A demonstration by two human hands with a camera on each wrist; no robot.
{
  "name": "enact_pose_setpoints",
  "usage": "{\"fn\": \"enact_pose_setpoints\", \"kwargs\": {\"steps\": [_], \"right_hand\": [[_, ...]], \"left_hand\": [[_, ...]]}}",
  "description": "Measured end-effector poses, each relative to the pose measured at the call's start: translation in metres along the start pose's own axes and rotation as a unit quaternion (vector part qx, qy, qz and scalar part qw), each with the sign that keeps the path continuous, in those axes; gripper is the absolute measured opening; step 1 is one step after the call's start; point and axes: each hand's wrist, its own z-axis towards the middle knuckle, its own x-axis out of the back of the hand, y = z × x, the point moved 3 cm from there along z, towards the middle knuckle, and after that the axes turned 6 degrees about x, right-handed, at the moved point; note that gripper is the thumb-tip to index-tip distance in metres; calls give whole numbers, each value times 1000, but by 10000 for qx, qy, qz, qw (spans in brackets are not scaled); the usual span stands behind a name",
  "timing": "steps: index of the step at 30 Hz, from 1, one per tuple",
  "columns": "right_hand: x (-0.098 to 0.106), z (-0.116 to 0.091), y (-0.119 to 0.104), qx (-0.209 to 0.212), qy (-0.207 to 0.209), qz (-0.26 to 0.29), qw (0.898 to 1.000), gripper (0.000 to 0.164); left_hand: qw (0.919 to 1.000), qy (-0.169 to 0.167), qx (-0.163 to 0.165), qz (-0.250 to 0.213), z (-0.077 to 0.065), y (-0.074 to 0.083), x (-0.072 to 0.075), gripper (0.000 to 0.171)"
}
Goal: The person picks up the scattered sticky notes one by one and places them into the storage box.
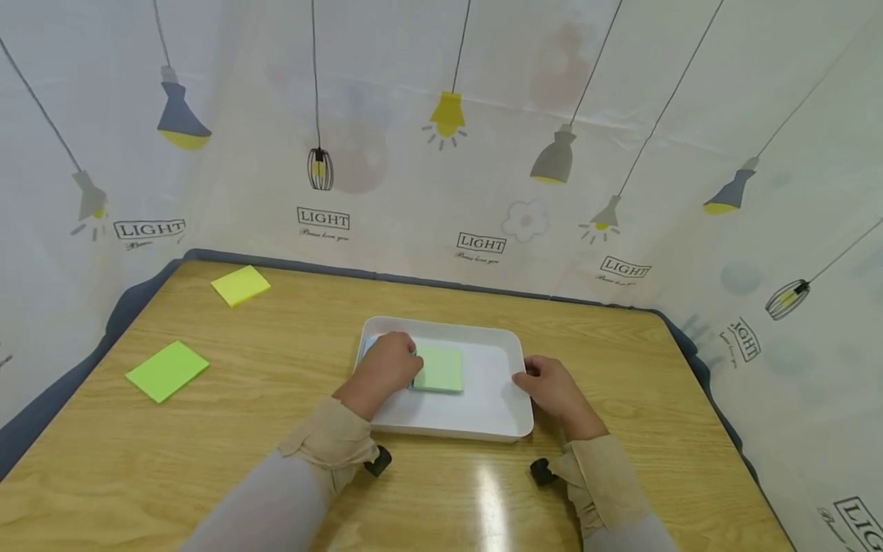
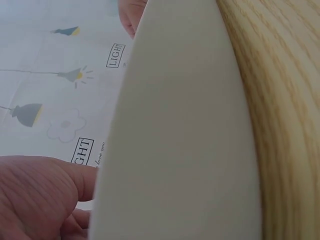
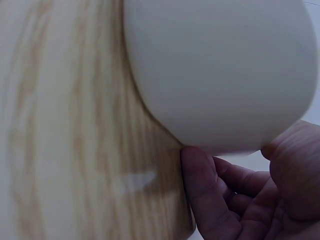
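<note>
A white tray [image 1: 483, 418] sits on the wooden table, its long outer wall filling much of the left wrist view. Inside it, my left hand [image 1: 386, 366] grips a blue sticky note pad [image 1: 369, 343], which the hand mostly covers. Right beside that lies a pale green sticky note pad [image 1: 440, 369], close to my left fingertips. My right hand [image 1: 552, 387] holds the tray's right end, with the thumb at the rim and fingers against the outer wall, as the right wrist view [image 3: 240, 200] shows.
At the table's far left lies a yellow sticky note pad [image 1: 241, 286], with a bright green sticky note pad [image 1: 168, 372] nearer to me. A lamp-printed curtain [image 1: 400, 176] hangs around the back and sides of the table [image 1: 276, 337].
</note>
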Motion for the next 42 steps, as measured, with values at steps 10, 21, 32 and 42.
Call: {"fn": "enact_pose_setpoints", "kwargs": {"steps": [10, 21, 32, 42], "right_hand": [[1, 0, -1, 35, 20, -13, 10000, 35], [-1, -1, 0, 101, 16, 72, 9999, 33], [1, 0, 0, 61, 68, 10, 10000, 34], [0, -1, -1, -26, 58, 26, 10000, 37]], "left_hand": [[9996, -4, -271, 77, 1, 1, 6, 31], [9983, 308, -486, -25, -4, -7, 18, 34], [9974, 533, -344, -348, -25, -17, 50, 40], [9955, 630, -197, -679, -31, -40, 67, 45]]}}
